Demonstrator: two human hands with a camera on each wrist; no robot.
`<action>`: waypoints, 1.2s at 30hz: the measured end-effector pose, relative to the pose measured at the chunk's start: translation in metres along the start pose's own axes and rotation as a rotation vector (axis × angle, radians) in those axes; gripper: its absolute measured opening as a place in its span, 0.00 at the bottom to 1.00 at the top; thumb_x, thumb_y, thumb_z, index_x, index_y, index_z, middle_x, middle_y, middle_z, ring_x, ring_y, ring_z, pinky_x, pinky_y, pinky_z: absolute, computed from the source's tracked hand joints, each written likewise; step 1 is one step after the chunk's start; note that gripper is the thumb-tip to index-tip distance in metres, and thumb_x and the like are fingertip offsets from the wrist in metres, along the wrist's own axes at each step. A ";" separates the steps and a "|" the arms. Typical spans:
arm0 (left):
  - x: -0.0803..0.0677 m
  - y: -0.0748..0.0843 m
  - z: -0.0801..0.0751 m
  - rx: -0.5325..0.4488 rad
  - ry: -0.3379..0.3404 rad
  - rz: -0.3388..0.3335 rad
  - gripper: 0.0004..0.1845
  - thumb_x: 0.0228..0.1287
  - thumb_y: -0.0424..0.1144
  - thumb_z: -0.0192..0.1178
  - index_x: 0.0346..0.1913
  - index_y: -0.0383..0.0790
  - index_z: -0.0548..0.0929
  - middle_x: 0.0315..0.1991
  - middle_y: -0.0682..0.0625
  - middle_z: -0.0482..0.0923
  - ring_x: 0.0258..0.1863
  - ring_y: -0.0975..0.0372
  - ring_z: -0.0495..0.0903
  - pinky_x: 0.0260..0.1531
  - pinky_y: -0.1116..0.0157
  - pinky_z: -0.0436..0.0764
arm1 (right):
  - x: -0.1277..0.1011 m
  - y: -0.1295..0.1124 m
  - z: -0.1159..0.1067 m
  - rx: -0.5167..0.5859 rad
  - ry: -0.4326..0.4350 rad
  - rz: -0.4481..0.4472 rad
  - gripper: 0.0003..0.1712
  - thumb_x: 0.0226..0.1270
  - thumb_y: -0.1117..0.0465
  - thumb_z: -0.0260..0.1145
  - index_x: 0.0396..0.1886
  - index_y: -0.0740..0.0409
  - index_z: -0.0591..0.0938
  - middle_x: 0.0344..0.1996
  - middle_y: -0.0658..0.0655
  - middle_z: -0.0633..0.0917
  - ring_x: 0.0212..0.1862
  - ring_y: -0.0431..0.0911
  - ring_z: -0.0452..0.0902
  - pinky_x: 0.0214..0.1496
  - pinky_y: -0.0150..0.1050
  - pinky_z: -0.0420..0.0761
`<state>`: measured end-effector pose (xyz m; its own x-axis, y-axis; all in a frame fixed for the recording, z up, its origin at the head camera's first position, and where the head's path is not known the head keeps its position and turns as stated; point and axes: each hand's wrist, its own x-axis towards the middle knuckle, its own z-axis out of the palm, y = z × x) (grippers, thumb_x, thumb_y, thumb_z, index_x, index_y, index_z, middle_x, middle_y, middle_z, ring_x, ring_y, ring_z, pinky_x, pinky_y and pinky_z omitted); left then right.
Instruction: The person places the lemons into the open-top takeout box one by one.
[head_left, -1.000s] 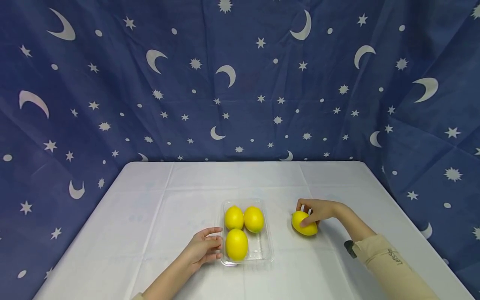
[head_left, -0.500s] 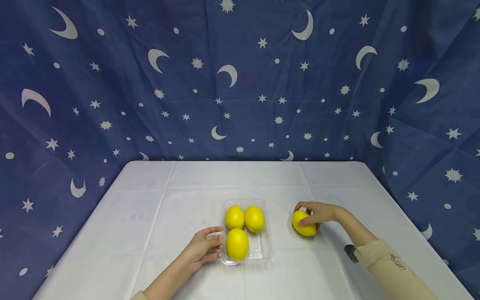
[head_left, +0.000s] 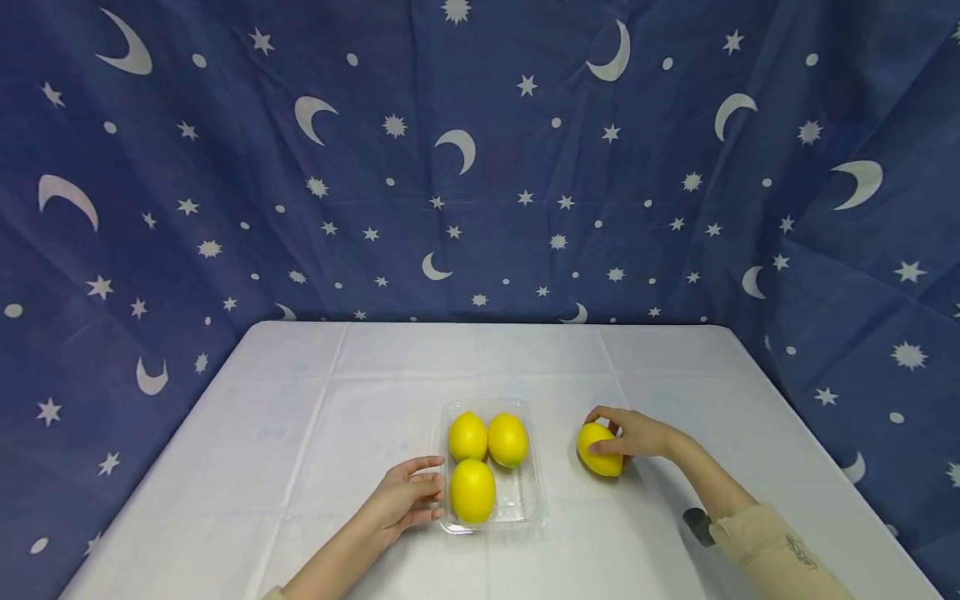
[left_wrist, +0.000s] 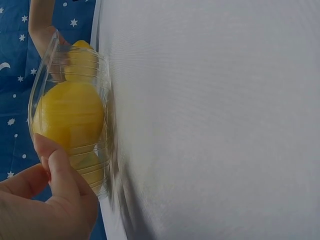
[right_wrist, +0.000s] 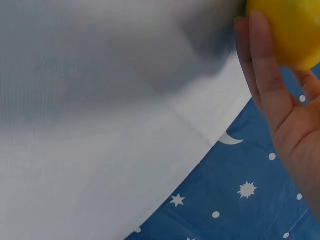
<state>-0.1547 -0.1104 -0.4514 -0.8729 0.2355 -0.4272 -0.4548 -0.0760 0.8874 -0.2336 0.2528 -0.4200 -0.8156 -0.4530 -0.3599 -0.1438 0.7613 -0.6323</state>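
My right hand (head_left: 637,433) grips a yellow lemon (head_left: 596,454) to the right of the container, thumb on the near side and fingers over its far side. In the right wrist view, fingers (right_wrist: 267,65) lie along the side of this lemon (right_wrist: 290,30). A clear plastic container (head_left: 528,500) holds three lemons, two at the back (head_left: 468,436) and one at the front left (head_left: 472,492); its front right corner is bare. My left hand (head_left: 408,496) touches the container's left edge with relaxed fingers. The left wrist view shows fingertips (left_wrist: 45,142) against the clear wall (left_wrist: 102,125).
A white cloth (head_left: 360,400) covers the table. Behind it and along both sides hangs a blue curtain (head_left: 510,167) with moons and stars. A dark object (head_left: 698,527) shows beside the right sleeve (head_left: 772,550).
My right hand and its lemon have shifted slightly left and toward me, and the lemon has turned a little. The left hand and the container stay where they were.
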 end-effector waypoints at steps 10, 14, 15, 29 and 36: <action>-0.001 0.000 0.001 -0.009 0.000 0.001 0.25 0.65 0.30 0.56 0.63 0.30 0.63 0.31 0.54 0.75 0.27 0.67 0.75 0.30 0.71 0.83 | -0.004 -0.006 0.015 0.042 0.119 0.013 0.29 0.60 0.51 0.67 0.56 0.60 0.71 0.35 0.59 0.75 0.27 0.44 0.73 0.31 0.37 0.83; -0.001 0.000 0.002 -0.005 0.005 0.000 0.25 0.65 0.30 0.55 0.63 0.30 0.64 0.31 0.54 0.75 0.27 0.66 0.75 0.30 0.71 0.83 | -0.005 -0.011 0.021 0.070 0.175 0.007 0.29 0.59 0.51 0.68 0.56 0.60 0.71 0.33 0.58 0.75 0.27 0.45 0.73 0.30 0.38 0.83; -0.001 0.000 0.002 -0.004 0.006 0.000 0.25 0.65 0.30 0.55 0.64 0.30 0.63 0.31 0.54 0.75 0.27 0.66 0.75 0.30 0.71 0.83 | -0.005 -0.012 0.023 0.076 0.189 0.000 0.29 0.59 0.52 0.68 0.56 0.60 0.71 0.32 0.58 0.75 0.27 0.45 0.72 0.30 0.38 0.83; -0.001 -0.001 0.001 0.001 0.003 0.008 0.25 0.65 0.32 0.57 0.63 0.31 0.65 0.31 0.54 0.76 0.27 0.67 0.75 0.30 0.71 0.83 | -0.005 -0.041 0.039 0.074 0.302 -0.059 0.29 0.58 0.51 0.69 0.55 0.60 0.72 0.31 0.57 0.76 0.26 0.44 0.71 0.27 0.32 0.79; -0.001 0.000 0.002 0.015 0.003 0.015 0.25 0.64 0.32 0.57 0.63 0.30 0.65 0.31 0.54 0.76 0.27 0.67 0.76 0.30 0.71 0.83 | -0.008 -0.057 0.043 0.048 0.302 -0.098 0.28 0.59 0.50 0.68 0.55 0.57 0.73 0.34 0.57 0.77 0.29 0.44 0.70 0.26 0.31 0.76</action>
<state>-0.1538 -0.1088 -0.4507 -0.8802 0.2313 -0.4144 -0.4390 -0.0651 0.8961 -0.1951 0.1933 -0.4109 -0.9298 -0.3592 -0.0804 -0.2088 0.6947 -0.6883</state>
